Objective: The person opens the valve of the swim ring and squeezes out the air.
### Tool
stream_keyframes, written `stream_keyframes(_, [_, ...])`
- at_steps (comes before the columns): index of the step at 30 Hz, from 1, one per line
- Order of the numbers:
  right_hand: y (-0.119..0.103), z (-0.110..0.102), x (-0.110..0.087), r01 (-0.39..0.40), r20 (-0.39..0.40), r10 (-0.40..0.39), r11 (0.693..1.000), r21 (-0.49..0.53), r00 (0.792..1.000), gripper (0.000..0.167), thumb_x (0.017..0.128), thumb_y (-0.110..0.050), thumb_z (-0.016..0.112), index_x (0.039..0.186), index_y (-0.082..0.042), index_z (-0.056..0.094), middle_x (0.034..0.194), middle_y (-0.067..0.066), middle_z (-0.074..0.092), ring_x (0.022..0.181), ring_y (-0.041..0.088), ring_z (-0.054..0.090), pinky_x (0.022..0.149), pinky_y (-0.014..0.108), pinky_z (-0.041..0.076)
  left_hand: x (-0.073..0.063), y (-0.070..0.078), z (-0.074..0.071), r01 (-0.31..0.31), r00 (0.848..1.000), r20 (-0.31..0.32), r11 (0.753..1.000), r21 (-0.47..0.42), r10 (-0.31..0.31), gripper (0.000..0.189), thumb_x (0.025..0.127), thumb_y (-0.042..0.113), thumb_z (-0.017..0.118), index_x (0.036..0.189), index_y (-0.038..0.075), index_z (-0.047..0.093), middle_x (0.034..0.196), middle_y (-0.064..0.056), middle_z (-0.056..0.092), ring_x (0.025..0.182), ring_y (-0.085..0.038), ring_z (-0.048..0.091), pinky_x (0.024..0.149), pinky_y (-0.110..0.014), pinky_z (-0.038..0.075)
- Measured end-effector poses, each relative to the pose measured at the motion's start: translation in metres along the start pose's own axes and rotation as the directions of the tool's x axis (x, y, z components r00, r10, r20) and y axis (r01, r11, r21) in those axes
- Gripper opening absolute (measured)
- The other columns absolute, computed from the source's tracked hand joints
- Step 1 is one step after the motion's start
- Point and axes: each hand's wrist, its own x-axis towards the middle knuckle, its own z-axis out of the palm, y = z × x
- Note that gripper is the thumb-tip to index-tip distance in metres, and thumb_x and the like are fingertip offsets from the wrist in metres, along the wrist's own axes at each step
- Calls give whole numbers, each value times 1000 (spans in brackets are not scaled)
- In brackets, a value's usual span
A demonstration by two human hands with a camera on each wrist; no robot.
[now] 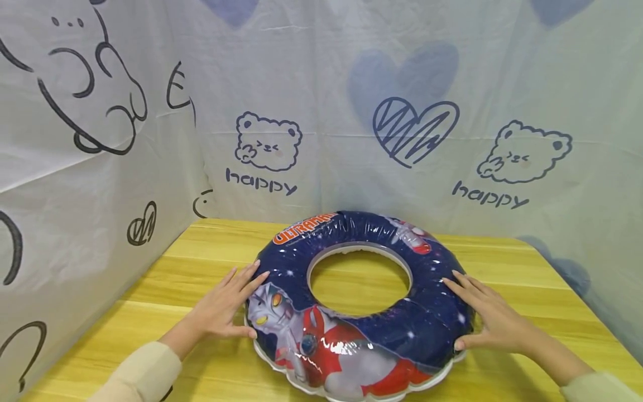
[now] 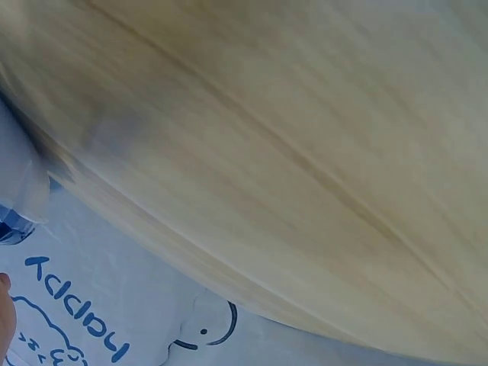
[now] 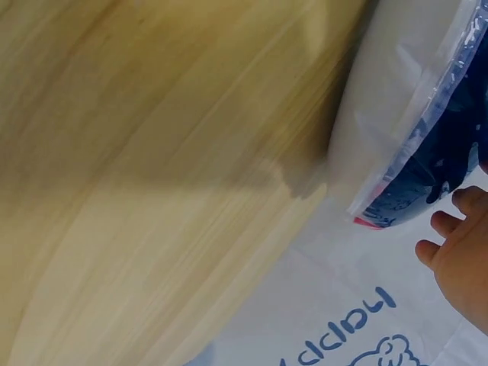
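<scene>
An inflated swim ring lies flat on the wooden table, dark blue on top with a red and silver Ultraman figure and orange lettering. My left hand rests against its left side, fingers stretched over the edge and thumb lower down. On the opposite side my right hand touches the ring in the same way, fingers extended. In the right wrist view, the ring's white underside and part of the right hand show. Only a sliver of the left hand appears in the left wrist view.
The yellow wood-grain table reaches back to a white cloth printed with hearts, bears and the word "happy". Another cloth side stands along the left. Bare tabletop shows through the ring's hole.
</scene>
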Motion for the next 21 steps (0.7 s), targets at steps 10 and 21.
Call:
stream_keyframes(10, [0,3,4,156,-66,-152,986,65,986,98,63,-60,70,144,-19,34,145,27,32,143,27,15,111,55,18,5,4,-1,23,1000,-5,999,-23,-24,104,75,84,10,146,8,23,143,-31,32,126,-46,40,102,-57,30])
stream_keyframes(21, [-2,0,6,153,-97,-143,983,98,985,88,62,-58,72,138,-24,44,137,30,42,136,37,29,100,65,27,8,0,-4,48,999,-5,997,-53,-48,104,75,84,8,147,10,20,143,-32,31,127,-47,37,100,-62,31])
